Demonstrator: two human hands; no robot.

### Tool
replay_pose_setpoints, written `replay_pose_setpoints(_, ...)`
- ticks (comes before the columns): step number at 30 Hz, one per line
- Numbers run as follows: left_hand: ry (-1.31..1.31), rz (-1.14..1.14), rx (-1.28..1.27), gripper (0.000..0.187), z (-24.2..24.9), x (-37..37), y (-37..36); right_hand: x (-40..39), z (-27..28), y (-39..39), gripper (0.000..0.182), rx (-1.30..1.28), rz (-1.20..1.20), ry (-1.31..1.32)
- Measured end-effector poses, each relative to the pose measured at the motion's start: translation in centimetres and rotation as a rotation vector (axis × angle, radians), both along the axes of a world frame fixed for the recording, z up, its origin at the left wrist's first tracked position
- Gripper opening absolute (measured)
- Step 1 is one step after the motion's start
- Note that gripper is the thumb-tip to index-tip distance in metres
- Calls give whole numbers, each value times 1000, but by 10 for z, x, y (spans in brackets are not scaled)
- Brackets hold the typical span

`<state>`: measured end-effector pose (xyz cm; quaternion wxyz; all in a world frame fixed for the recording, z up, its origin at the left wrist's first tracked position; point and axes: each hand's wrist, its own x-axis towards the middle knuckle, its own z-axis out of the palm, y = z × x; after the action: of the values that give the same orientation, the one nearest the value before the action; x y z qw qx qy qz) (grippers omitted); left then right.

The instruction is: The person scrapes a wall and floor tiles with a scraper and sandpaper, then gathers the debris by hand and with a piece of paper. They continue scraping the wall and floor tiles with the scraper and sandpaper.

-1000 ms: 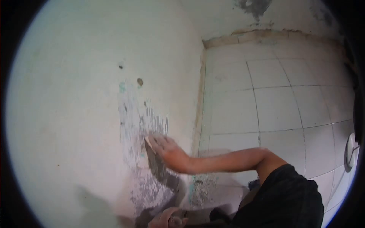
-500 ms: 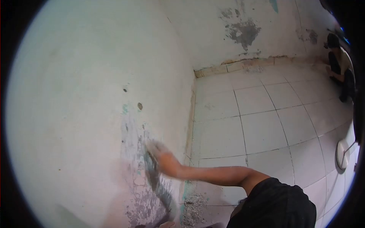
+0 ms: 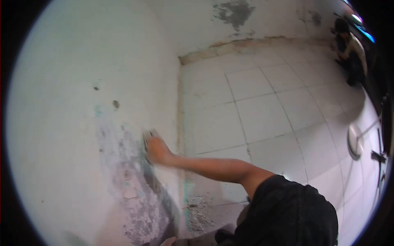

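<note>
My right hand [image 3: 156,148] is closed and pressed close to the white wall [image 3: 74,135], beside a scraped patch [image 3: 137,197] of grey and pale purple. Its fingers wrap round a small, flat-looking thing, too blurred and covered to name. A dark shadow runs down the wall below the hand. Flakes of green paint and two small holes mark the wall to the upper left of the patch. Of my left hand nothing can be made out. A bit of bare skin at the bottom edge looks like part of a foot.
Crumbled rubble [image 3: 199,213] lies on the tiled floor [image 3: 266,110] along the wall's foot. A stand with a round white base [image 3: 355,140] is at the right. Another person [image 3: 349,51] crouches by the far wall, which has a grey damaged patch [image 3: 234,14].
The camera has turned, so the wall and floor sit further left and higher. Against the wall, my right hand has moved rightward, away from the holes and nearer the floor edge.
</note>
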<state>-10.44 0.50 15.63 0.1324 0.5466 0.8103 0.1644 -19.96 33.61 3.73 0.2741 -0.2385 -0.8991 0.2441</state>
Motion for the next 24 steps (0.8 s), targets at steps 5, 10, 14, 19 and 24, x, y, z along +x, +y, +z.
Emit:
replay_pose_setpoints(5,-52,76,-134,43,13,7,6,11,-8,13,48,-217,-27,224)
replay_pose_setpoints(10,3,61,-69,47,6,3,4,55,7,-64,49,-242,215,379)
replay_pose_setpoints(14,11,105,-47,47,4,11,2,65,10,-56,50,-266,240,333)
replay_pose_setpoints(19,47,23,28,47,8,12,2,71,-7,-73,58,-239,165,504)
replay_pose_setpoints(24,25,31,1,48,9,10,-3,20,11,-24,66,-349,-97,469)
